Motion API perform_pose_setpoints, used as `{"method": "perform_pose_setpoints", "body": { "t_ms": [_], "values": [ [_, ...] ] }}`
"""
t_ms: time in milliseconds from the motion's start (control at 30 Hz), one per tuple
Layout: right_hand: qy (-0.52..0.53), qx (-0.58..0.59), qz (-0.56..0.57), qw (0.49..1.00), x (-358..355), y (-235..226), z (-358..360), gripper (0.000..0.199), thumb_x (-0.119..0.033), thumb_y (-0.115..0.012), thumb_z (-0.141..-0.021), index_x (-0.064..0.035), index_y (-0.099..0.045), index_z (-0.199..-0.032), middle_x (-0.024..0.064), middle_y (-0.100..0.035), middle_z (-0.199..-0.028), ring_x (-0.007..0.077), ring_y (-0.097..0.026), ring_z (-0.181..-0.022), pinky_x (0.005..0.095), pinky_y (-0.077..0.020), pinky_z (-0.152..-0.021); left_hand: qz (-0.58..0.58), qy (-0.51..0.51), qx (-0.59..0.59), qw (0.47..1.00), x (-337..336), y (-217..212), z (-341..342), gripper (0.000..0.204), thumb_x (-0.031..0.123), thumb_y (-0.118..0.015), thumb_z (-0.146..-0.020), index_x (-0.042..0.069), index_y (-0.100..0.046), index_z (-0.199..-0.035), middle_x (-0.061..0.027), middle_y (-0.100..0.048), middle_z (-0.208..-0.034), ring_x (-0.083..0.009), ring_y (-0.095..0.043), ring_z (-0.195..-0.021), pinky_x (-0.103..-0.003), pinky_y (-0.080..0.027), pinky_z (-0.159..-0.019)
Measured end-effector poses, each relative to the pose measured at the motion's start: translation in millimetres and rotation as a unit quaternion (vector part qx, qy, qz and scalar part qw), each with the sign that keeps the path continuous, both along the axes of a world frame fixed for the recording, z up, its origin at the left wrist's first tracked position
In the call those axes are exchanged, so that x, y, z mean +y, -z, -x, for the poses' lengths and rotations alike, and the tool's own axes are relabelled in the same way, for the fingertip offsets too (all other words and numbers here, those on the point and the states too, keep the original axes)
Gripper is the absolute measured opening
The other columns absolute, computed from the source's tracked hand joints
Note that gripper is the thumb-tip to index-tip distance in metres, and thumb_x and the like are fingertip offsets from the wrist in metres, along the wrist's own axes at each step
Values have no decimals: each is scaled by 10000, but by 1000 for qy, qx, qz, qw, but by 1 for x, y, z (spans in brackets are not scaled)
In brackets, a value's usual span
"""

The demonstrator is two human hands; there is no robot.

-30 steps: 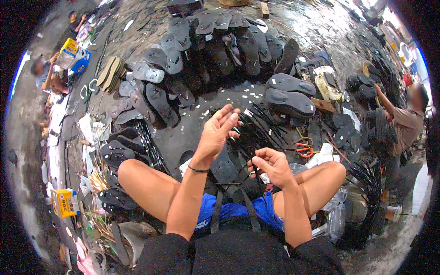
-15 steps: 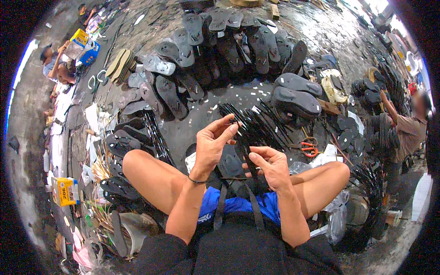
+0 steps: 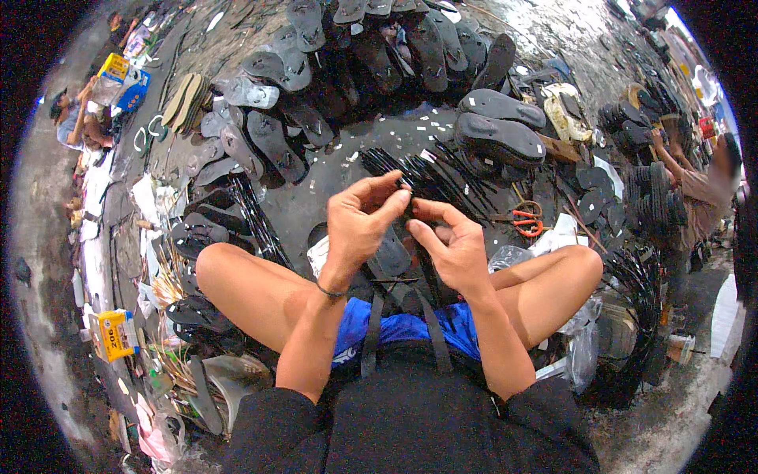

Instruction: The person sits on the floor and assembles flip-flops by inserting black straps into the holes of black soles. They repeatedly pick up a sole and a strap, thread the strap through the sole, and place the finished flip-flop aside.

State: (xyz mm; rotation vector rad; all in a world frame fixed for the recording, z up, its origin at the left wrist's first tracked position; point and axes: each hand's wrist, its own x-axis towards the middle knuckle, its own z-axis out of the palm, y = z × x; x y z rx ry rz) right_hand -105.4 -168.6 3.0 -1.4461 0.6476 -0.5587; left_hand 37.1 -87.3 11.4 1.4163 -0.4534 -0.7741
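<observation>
My left hand (image 3: 357, 225) pinches the upper end of a black strip (image 3: 407, 202) between thumb and fingertips. Close beside it, my right hand (image 3: 456, 246) grips the same strip slightly lower, and its fingers partly hide it. What looks like its lower length hangs toward my lap. Just beyond my fingers lies a fanned heap of shiny black strips (image 3: 466, 183). A dark sandal sole (image 3: 391, 254) rests on the floor between my knees, partly covered by my left hand.
Black sandals (image 3: 272, 146) stand in an arc ahead. Thick stacked soles (image 3: 499, 141) and orange-handled scissors (image 3: 527, 221) lie to the right. Another strip bundle (image 3: 257, 221) is left, with a yellow box (image 3: 117, 335) farther out. One person (image 3: 707, 186) sits at right, another (image 3: 75, 118) at far left.
My right hand has moved up and left, bringing its fingertips close to my left hand's. The view has shifted slightly, and my left hand keeps its pinch.
</observation>
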Motion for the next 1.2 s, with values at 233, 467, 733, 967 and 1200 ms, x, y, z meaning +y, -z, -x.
{"method": "perform_pose_setpoints", "body": {
  "t_ms": [233,467,733,967,1200],
  "values": [
    [55,31,147,987,-18,17,-26,139,-51,-677,-931,8,-681,-1057,37,-702,-837,70,-638,-692,221,-518,-618,61,10,38,997,-1,75,-51,531,302,-634,-976,-23,-528,-1382,-174,-672,-1218,-257,-670,-1086,-371,-550,-914],
    [90,-7,116,989,-6,0,-21,152,-92,-694,-911,7,-686,-1027,98,-728,-898,135,-706,-786,272,-545,-723,-464,5,-258,847,5,204,-15,1195,468,-841,-719,-27,-129,-1540,-374,-207,-1545,-503,-227,-1448,-496,-273,-1178],
    [45,26,99,994,-7,-6,-18,179,-76,-704,-913,9,-702,-1071,54,-710,-901,91,-650,-785,234,-510,-697,-189,-90,-142,968,11,128,-23,630,131,-714,-856,-47,-416,-1382,-275,-585,-1242,-371,-596,-1152,-433,-471,-998],
    [-74,103,93,987,13,-17,-20,176,-170,-755,-858,-15,-740,-939,86,-728,-870,181,-681,-812,305,-516,-738,-68,-64,-74,993,71,17,23,364,52,-692,-869,-8,-558,-1202,-48,-667,-1007,-91,-612,-898,-257,-520,-795],
    [-157,187,142,959,10,-26,-9,222,-226,-746,-814,-15,-733,-877,158,-723,-867,298,-710,-818,388,-542,-761,-94,-37,-68,993,90,10,44,291,39,-707,-853,7,-640,-1135,-11,-628,-946,-66,-559,-818,-232,-475,-710]
  ]
}}
